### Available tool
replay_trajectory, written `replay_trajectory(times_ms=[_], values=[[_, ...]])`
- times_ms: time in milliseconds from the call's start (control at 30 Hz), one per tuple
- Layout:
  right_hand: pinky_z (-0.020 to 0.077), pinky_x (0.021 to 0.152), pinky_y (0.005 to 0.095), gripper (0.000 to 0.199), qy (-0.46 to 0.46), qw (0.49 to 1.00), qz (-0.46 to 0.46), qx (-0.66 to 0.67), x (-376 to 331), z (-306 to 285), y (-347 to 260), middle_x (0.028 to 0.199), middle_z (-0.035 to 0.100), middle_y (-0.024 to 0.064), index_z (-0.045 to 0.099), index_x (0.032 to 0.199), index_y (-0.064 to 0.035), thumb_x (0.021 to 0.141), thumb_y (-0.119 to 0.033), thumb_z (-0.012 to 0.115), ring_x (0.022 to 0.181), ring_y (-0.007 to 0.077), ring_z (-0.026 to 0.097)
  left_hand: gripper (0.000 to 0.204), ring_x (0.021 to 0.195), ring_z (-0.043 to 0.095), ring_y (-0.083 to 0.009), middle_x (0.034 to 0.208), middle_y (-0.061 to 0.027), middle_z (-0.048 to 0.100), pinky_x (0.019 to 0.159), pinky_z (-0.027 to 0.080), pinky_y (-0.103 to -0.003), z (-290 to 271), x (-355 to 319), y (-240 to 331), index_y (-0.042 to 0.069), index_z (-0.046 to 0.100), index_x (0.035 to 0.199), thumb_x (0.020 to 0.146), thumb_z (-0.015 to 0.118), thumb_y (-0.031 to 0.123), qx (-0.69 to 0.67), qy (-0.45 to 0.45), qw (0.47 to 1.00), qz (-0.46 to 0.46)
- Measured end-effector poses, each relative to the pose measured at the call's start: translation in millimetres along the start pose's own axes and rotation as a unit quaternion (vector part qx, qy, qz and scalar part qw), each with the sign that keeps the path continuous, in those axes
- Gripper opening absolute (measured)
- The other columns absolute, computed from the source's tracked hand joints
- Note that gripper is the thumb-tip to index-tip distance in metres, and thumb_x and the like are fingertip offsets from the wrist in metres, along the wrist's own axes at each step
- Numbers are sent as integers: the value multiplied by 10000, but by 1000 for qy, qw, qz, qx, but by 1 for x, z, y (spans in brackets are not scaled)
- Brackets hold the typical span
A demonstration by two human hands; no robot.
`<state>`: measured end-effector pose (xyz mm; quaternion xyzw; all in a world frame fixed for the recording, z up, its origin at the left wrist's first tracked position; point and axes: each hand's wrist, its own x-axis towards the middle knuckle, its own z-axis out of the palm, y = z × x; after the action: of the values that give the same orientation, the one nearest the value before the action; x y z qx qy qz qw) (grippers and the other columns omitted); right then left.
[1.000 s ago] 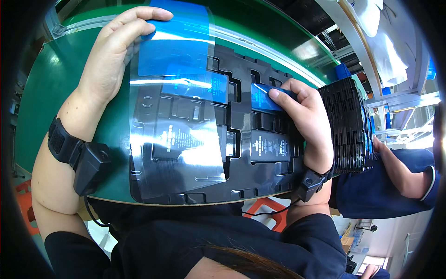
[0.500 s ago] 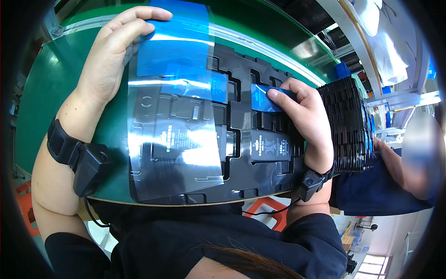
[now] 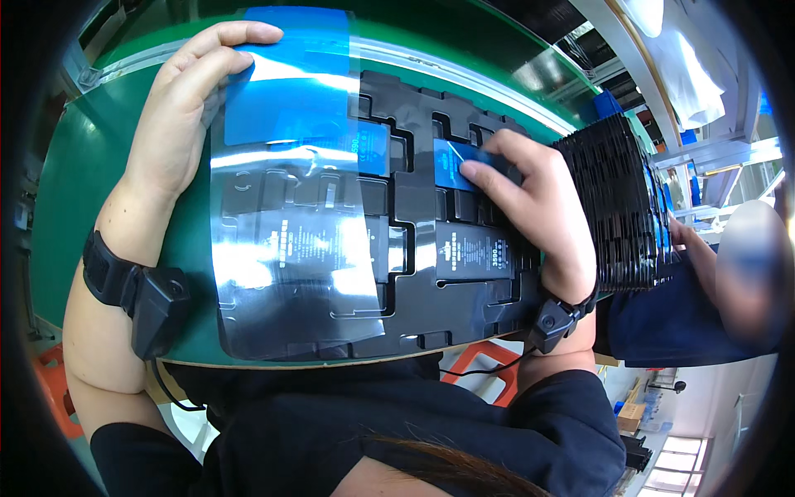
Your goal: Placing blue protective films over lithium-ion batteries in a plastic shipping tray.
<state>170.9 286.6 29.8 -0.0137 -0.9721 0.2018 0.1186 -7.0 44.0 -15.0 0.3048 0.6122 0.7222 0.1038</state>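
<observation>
My left hand [image 3: 186,87] grips the upper left edge of a clear plastic sheet [image 3: 281,319], its fingers closed on it. The sheet has a blue film band [image 3: 286,103] across its far part and lies over the left of a black plastic tray [image 3: 403,203]. My right hand [image 3: 542,186] is closed at a flat blue-faced battery [image 3: 448,170] in the tray, the thumb on its face and the fingertips at its far edge. Nearer me sits a flat black battery [image 3: 472,253] with white print. Another blue-faced battery [image 3: 374,153] is partly under the sheet.
A tall stack of black trays [image 3: 617,207] stands right of the tray. Beyond it, another person's arm [image 3: 700,253] shows beside dark clothing. The green tabletop [image 3: 91,174] extends left. Orange stools [image 3: 484,364] are below the table edge. Metal shelving rises at right.
The whole view has shifted slightly, so tray, sheet and hands appear a little further left. My right hand's fingers look more stretched across the blue-faced battery. My left hand keeps its hold.
</observation>
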Motion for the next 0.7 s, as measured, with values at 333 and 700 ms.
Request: replay_trajectory(times_ms=[333,700], values=[[420,587,265,155,87,981,47,165,-16,-19,-22,681,542,78,567,833,22,817,-124,615,623,141,513,258,877,517,-73,953,-7,585,818,401,-211,0,-1,1,50,611,1062,856,474,125,-4,7,1000,-24],[391,573,244,224,32,971,158,178,-1,-3,3,629,524,37,587,815,23,835,-198,616,612,80,466,281,1000,499,-118,1085,-31,554,913,354,-245,-4,0,1,22,574,1100,863,486,144,-13,-23,999,-48]])
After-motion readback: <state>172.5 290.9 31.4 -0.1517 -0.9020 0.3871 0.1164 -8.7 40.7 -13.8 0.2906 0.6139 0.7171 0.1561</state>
